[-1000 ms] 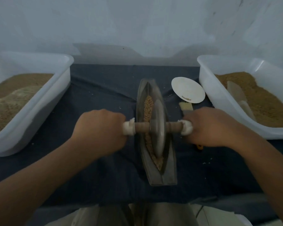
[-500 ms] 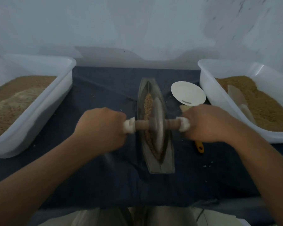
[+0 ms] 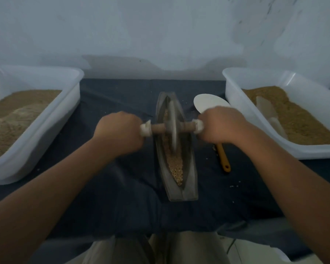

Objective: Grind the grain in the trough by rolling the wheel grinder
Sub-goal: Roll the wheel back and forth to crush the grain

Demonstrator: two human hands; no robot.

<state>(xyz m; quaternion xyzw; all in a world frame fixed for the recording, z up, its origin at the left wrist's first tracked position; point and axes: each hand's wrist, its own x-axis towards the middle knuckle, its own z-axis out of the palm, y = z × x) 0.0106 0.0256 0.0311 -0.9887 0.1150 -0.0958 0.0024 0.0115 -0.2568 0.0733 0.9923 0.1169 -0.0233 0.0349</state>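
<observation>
Clenching wheel grinder [image 3: 172, 124] axle ends with left grip [image 3: 120, 131], right grip [image 3: 220, 124]; wheel between grips, in trough [image 3: 189, 180], far half. Could tilt from uneven push, hop rim, scatter grain [image 3: 176, 168] lying nearer than grips.

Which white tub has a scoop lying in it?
The right tub; a pale scoop lies on its grain, while the left tub holds grain only.

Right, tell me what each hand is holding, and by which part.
Both hold the wheel grinder by its crossbar handle: the left hand grips the white-wrapped left end, the right hand the right end. Its disc stands in the trough.
</observation>
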